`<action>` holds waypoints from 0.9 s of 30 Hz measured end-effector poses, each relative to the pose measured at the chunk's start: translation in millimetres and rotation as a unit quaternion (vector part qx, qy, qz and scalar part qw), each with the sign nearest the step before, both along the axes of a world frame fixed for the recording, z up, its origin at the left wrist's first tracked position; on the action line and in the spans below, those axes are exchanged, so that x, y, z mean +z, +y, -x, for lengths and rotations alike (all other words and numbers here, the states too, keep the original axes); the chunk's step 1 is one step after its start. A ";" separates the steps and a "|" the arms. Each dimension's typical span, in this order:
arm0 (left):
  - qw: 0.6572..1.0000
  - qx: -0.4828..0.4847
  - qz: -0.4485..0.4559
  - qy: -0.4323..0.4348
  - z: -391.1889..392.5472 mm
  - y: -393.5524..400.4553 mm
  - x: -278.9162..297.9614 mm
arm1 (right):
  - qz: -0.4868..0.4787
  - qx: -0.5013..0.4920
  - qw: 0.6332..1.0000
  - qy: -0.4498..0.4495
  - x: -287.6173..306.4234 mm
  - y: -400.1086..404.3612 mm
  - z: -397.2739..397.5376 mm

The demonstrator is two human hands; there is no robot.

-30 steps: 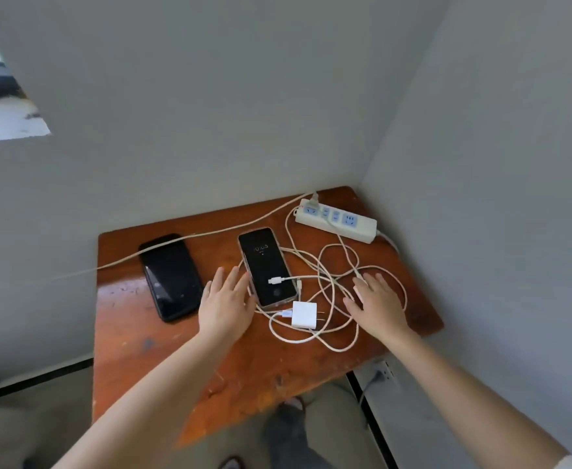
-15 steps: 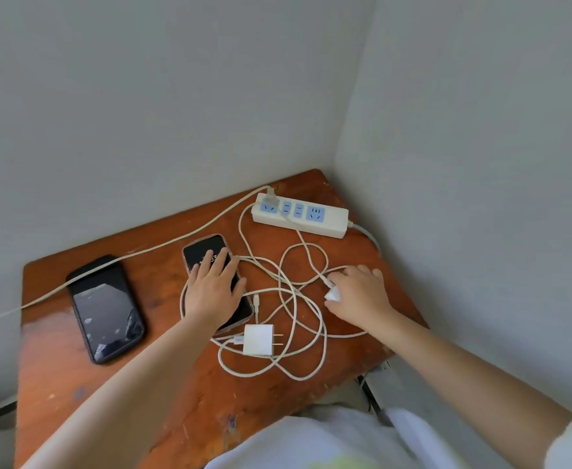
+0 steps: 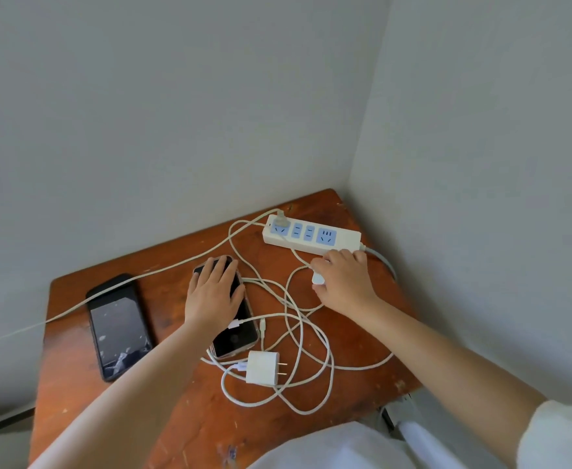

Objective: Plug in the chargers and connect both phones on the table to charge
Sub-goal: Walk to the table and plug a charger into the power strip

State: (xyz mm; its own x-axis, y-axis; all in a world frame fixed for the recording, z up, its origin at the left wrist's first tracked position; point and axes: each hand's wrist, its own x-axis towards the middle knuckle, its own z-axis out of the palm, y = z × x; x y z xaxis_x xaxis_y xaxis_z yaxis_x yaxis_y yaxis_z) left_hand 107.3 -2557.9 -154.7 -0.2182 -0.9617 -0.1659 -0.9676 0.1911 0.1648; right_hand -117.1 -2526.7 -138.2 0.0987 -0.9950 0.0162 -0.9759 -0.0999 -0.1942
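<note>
Two dark phones lie on the wooden table (image 3: 74, 384). The larger black phone (image 3: 118, 326) is at the left. My left hand (image 3: 215, 291) rests flat on the upper half of the smaller phone (image 3: 237, 333), fingers spread. My right hand (image 3: 343, 279) is closed around a small white charger plug (image 3: 318, 278), just in front of the white power strip (image 3: 311, 236) with blue sockets. A second white charger adapter (image 3: 260, 368) lies loose on the table with its prongs pointing right. White cables (image 3: 298, 336) are tangled between the hands.
One plug (image 3: 281, 218) sits in the strip's left end, and its long cable (image 3: 142, 275) runs left across the large phone and off the table. Grey walls close in behind and to the right. A wall socket (image 3: 403, 406) shows below the table's right edge.
My left hand slid from beside the smaller phone onto its top. My right hand closed on the small white plug and moved up toward the power strip. The camera came closer.
</note>
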 end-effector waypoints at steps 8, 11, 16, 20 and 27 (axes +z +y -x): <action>1.000 0.008 -0.007 0.022 -0.8 -0.1 -6.3 | -0.046 -0.079 0.961 -0.260 43.5 -59.2 18.4; 1.000 0.010 -0.010 0.018 -0.1 -2.5 -8.9 | -0.060 -0.104 0.942 -0.313 45.5 -82.8 18.0; 1.000 0.011 -0.014 0.017 -2.1 -11.6 -11.4 | -0.107 -0.135 0.919 -0.354 40.3 -103.4 13.7; 1.000 0.001 -0.016 0.016 -0.6 -17.7 -12.9 | -0.121 -0.122 0.929 -0.326 42.8 -105.4 10.6; 1.000 -0.007 -0.009 0.009 -1.8 -18.2 -20.0 | -0.085 -0.075 0.979 -0.172 47.8 -99.5 3.0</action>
State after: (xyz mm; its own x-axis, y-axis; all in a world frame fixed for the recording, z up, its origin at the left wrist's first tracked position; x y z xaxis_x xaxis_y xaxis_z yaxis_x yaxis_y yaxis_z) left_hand 109.1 -2576.2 -174.7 -0.2340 -0.9556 -0.1788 -0.9619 0.2008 0.1857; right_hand -120.1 -2626.3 -90.4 -0.0318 -0.9891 -0.1439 -0.8510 0.1023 -0.5150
